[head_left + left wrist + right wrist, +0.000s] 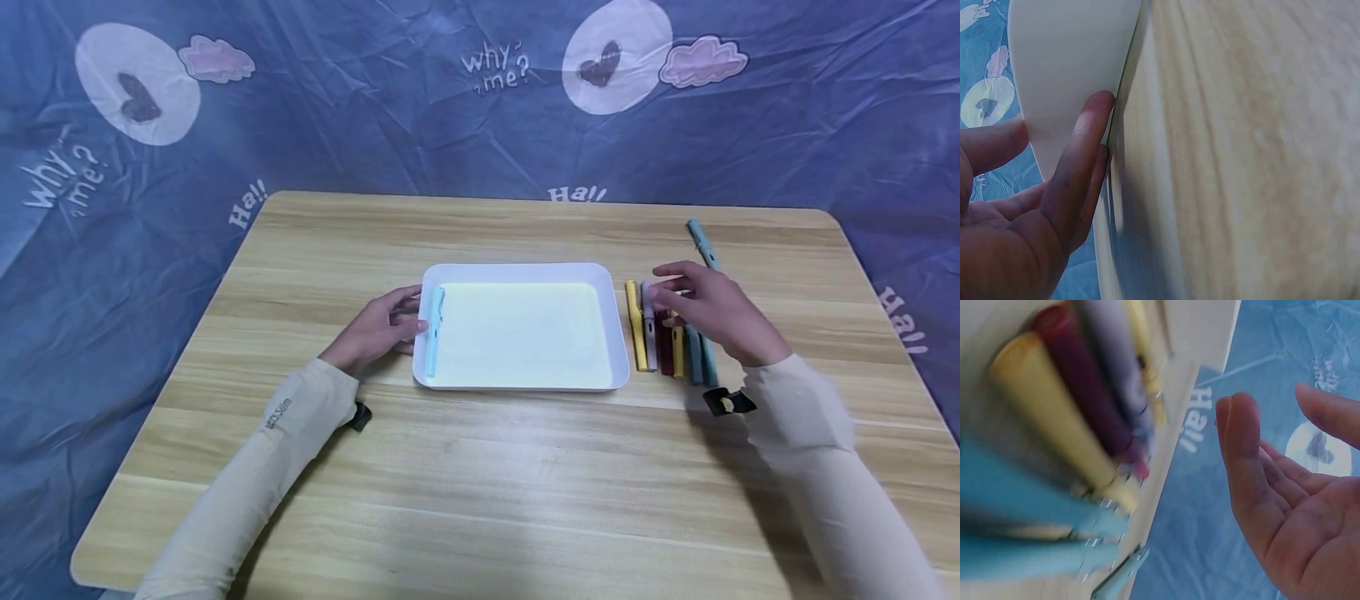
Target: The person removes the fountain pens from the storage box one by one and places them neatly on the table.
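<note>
My left hand point(378, 327) is at the left end of a white tray point(517, 273). In the left wrist view, its fairly straight fingers point(1080, 147) rest against the tray's outer wall point(1075, 56), with the thumb at the rim. A light-blue pen point(434, 332) lies inside the tray along its left side. Above a row of pens right of the tray hovers my right hand point(716, 308), fingers loosely bent and apart, holding nothing. The row includes a yellow pen point(636, 327), a lilac pen point(649, 333), a dark red pen point(1082, 384) and teal pens point(1035, 487), partly hidden by the hand.
Behind the row, another teal pen point(701, 242) lies towards the back of the wooden table point(480, 492). A blue printed cloth point(375, 108) hangs beyond the back edge. Dark wrist mounts point(729, 402) sit at both sleeves.
</note>
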`<control>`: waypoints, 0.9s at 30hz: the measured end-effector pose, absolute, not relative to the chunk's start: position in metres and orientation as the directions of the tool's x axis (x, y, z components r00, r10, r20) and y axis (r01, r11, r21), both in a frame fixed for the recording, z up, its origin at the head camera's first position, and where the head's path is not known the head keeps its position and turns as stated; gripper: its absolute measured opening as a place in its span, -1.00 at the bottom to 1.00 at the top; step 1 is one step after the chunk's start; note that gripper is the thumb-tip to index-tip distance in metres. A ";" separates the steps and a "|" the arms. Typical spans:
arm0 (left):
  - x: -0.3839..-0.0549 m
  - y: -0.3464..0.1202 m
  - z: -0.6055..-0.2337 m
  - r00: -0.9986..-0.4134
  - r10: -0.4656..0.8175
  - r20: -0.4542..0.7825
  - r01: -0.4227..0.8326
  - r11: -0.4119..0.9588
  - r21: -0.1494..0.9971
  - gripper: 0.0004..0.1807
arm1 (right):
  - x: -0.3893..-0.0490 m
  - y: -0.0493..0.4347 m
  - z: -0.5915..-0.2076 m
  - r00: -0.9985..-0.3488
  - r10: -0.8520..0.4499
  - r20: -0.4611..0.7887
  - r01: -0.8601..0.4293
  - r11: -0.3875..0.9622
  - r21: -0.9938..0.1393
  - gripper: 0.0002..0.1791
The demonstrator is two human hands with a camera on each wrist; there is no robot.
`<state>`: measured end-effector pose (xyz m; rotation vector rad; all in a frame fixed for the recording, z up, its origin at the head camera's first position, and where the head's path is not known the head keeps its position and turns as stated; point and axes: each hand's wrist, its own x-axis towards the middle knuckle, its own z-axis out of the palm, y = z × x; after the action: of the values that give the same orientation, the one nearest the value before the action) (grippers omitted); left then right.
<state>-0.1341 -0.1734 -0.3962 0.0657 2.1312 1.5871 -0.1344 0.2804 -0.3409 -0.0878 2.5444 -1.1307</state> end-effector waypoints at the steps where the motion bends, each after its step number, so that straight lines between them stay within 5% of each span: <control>1: -0.134 -0.173 -0.396 -0.884 0.314 -0.345 -0.241 0.326 0.914 -0.21 | -0.135 0.277 -0.340 -0.936 -0.204 -0.285 0.078 0.670 -0.738 -0.27; 27: -0.134 -0.177 -0.400 -0.886 0.336 -0.318 -0.222 0.295 0.929 -0.19 | -0.168 0.154 -0.323 -0.867 -0.398 -0.301 0.042 0.544 -0.838 -0.42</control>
<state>-0.1340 -0.1769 -0.3996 0.1019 2.1112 1.6252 -0.1676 0.1544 -0.3232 -0.2883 2.3211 -1.2778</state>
